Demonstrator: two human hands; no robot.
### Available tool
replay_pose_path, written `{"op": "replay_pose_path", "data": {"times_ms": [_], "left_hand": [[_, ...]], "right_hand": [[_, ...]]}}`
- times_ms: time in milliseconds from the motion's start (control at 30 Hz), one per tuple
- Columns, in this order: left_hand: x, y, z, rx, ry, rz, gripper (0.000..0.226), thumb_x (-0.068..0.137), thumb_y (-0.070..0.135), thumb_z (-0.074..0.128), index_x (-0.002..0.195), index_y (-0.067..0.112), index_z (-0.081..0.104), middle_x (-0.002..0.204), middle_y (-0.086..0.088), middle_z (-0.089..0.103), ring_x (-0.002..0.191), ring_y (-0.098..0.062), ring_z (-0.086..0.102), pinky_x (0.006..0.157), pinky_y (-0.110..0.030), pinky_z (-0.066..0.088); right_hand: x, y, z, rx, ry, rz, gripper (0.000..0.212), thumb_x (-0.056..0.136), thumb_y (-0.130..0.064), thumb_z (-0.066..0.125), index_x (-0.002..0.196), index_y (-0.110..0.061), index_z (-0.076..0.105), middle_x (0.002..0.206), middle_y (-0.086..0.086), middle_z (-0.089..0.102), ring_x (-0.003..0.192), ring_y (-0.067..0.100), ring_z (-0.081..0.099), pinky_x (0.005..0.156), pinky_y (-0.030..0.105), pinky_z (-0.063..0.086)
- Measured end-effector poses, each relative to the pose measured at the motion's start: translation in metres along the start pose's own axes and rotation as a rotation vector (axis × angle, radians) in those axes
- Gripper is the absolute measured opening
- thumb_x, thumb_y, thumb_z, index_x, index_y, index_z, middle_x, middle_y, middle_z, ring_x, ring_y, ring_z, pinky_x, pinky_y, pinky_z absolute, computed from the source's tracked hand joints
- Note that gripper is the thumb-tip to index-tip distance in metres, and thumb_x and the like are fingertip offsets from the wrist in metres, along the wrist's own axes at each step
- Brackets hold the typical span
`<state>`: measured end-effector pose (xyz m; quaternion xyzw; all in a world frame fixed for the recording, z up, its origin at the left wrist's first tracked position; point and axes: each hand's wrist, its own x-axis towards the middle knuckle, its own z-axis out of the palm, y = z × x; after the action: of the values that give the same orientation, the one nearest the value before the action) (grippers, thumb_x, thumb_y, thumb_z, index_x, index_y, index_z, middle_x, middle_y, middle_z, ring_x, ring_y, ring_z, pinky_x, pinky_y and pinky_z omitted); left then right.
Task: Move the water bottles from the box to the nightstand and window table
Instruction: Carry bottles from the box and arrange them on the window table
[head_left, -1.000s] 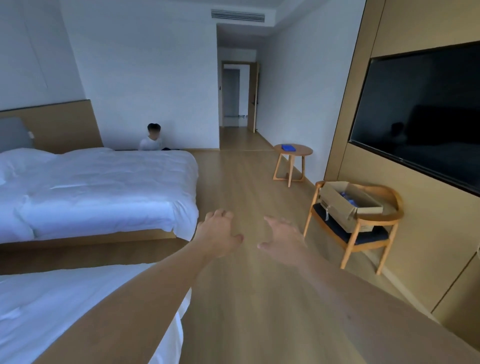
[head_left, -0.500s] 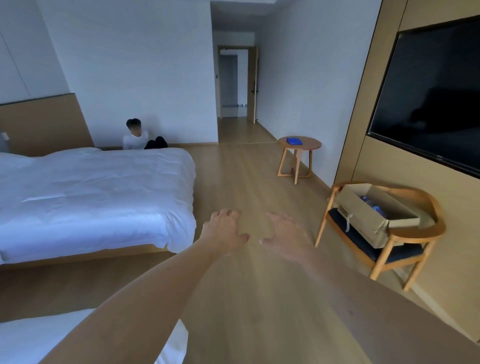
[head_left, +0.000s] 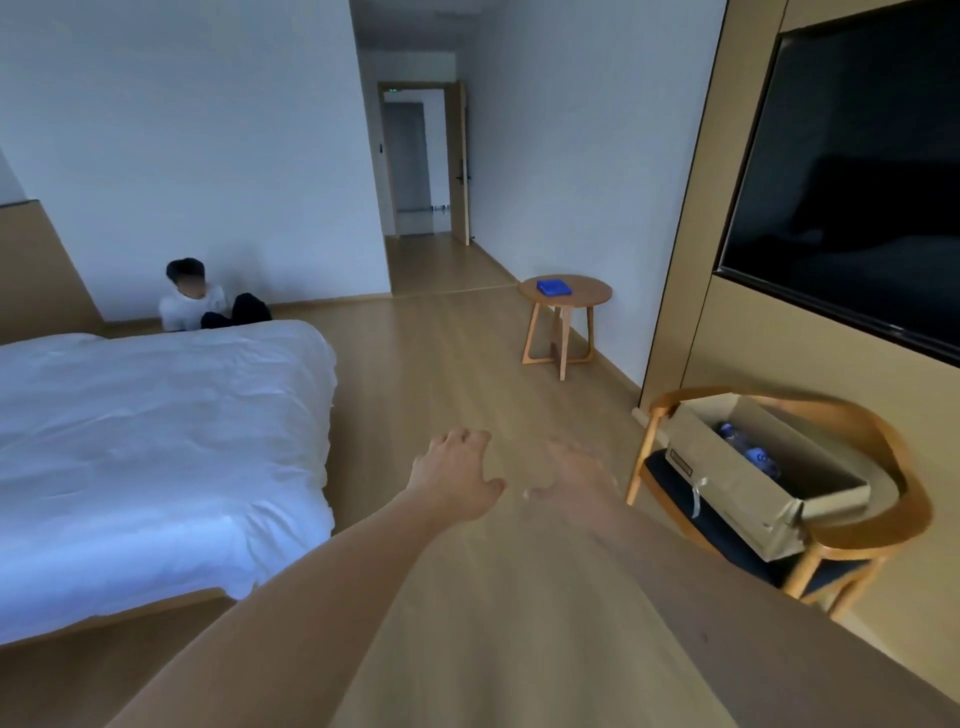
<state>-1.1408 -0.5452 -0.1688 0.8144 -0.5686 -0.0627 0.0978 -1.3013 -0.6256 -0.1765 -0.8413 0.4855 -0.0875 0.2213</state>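
Note:
An open cardboard box (head_left: 727, 483) lies on the seat of a wooden armchair (head_left: 893, 457) at the right wall. Inside it I see water bottles with blue labels (head_left: 748, 449), partly hidden by the box walls. Both my arms stretch forward over the floor. My left hand (head_left: 454, 475) is open with spread fingers and holds nothing. My right hand (head_left: 576, 475) is also open and empty, blurred by motion, left of the chair and well short of the box.
A white bed (head_left: 156, 447) fills the left side. A small round wooden table (head_left: 584, 293) with a blue object (head_left: 553, 287) stands by the right wall. A person (head_left: 195, 301) sits on the floor behind the bed. A dark TV (head_left: 852, 176) hangs above the chair.
The view has advanced and turned right: the chair with the box looks larger and nearer. The near bed at the bottom left has left the view. Both hands stay open and empty.

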Motion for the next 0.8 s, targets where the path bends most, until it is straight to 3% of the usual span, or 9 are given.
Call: {"op": "replay_pose_path", "data": {"times_ms": [267,533,667,800], "left_hand": [[0.184,0.004,0.036,-0.023,-0.043,0.196,0.072,0.088,0.054,0.062,0.149,0.021,0.04,0.145,-0.008,0.049,0.134,-0.035,0.045,0.105,-0.05,0.046],[0.356,0.045,0.067,-0.082,-0.16,0.483,0.063,0.089,0.047,0.067,0.141,0.016,0.048,0.137,-0.011,0.055,0.124,-0.033,0.049,0.103,-0.049,0.046],[0.414,0.086,0.083,-0.09,-0.216,0.61,0.069,0.091,0.045,0.07,0.15,0.018,0.044,0.145,-0.01,0.051,0.135,-0.032,0.045,0.11,-0.051,0.042],[0.451,0.132,0.107,-0.092,-0.261,0.72,0.059,0.089,0.047,0.07,0.14,0.026,0.05,0.138,-0.003,0.055,0.131,-0.028,0.048,0.106,-0.05,0.046]], "right_hand": [[0.139,0.047,0.006,0.019,0.065,0.223,0.08,0.083,-0.039,0.07,0.154,-0.035,0.033,0.141,0.002,0.053,0.128,0.029,0.051,0.1,0.047,0.052],[0.255,0.089,-0.013,0.063,0.163,0.502,0.068,0.083,-0.034,0.072,0.144,-0.031,0.041,0.118,0.001,0.054,0.11,0.026,0.055,0.092,0.045,0.055],[0.286,0.123,-0.026,0.071,0.221,0.633,0.061,0.08,-0.035,0.074,0.135,-0.032,0.049,0.12,0.001,0.055,0.117,0.028,0.054,0.091,0.044,0.054],[0.3,0.168,-0.036,0.094,0.269,0.75,0.066,0.083,-0.041,0.072,0.143,-0.032,0.045,0.128,0.002,0.055,0.121,0.028,0.053,0.095,0.042,0.053]]}}
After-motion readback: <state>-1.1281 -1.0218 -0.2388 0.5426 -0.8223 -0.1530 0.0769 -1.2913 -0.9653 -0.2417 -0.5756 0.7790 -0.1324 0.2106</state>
